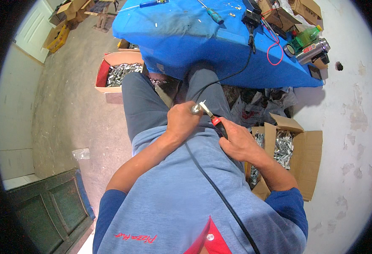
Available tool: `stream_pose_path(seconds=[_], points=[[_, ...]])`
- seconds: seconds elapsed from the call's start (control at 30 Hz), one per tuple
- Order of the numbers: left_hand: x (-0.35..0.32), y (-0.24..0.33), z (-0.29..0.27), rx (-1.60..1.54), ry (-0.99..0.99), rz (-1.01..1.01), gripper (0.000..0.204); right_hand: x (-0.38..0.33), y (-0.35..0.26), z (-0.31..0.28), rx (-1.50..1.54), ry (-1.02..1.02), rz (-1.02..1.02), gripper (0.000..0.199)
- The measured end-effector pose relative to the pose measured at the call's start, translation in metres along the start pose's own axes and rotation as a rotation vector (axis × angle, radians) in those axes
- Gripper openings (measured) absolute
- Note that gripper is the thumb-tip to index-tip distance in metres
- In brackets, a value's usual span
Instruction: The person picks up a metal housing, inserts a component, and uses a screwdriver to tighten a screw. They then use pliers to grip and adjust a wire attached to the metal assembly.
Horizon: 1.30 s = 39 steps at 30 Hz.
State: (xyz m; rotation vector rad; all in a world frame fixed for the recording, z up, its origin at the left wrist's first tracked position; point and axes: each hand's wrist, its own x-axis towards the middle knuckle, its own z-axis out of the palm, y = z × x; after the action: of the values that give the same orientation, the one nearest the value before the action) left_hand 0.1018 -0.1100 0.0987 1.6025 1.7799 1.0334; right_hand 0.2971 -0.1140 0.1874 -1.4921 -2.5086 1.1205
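Note:
My left hand (182, 121) is closed in front of my lap, around a small silver metal piece (195, 109) whose rounded end sticks out past the fingers. My right hand (239, 142) grips a hand tool with a red-and-black handle (216, 122); its narrow metal head (205, 108) reaches to the silver piece. Whether the two touch, I cannot tell. A black cord (224, 78) hangs from the blue-covered table (177, 48) and passes behind my left hand. Most of the silver piece is hidden in my fingers.
Screwdrivers (214, 16), a steel flask (314, 51) and a green bottle (305, 37) lie on the table. Boxes of small metal parts stand at left (108, 89) and right (308, 158). Another black cable (219, 191) crosses my shirt. A peeling wall (351, 127) bounds the right.

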Motion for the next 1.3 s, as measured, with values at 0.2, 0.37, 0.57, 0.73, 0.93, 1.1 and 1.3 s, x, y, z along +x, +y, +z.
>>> stream_pose_path(seconds=[0.2, 0.37, 0.57, 0.73, 0.93, 1.1, 1.3], points=[[0.000, -0.001, 0.001, 0.019, -0.009, -0.029, 0.020, 0.001, -0.003, 0.002, -0.016, 0.005, 0.010, 0.048], [-0.002, -0.004, 0.002, 0.000, -0.011, -0.026, 0.019, 0.011, 0.010, 0.003, 0.117, -0.085, -0.003, 0.039], [-0.001, -0.008, 0.005, -0.169, -0.017, -0.016, 0.012, 0.025, 0.027, -0.011, 1.055, -0.517, 0.116, 0.047], [0.003, -0.014, 0.012, -0.276, -0.056, -0.041, 0.020, 0.021, 0.042, -0.018, 1.431, -0.709, -0.004, 0.049], [0.003, 0.001, 0.005, -0.135, 0.029, -0.033, 0.039, 0.027, 0.035, 0.000, 0.452, -0.072, 0.030, 0.040], [0.003, -0.008, 0.005, -0.101, -0.037, -0.041, 0.032, 0.009, 0.022, 0.013, 0.175, 0.071, -0.171, 0.054], [0.003, -0.003, 0.001, -0.067, -0.180, -0.131, 0.026, 0.006, 0.006, 0.011, -0.054, 0.089, -0.063, 0.056]])
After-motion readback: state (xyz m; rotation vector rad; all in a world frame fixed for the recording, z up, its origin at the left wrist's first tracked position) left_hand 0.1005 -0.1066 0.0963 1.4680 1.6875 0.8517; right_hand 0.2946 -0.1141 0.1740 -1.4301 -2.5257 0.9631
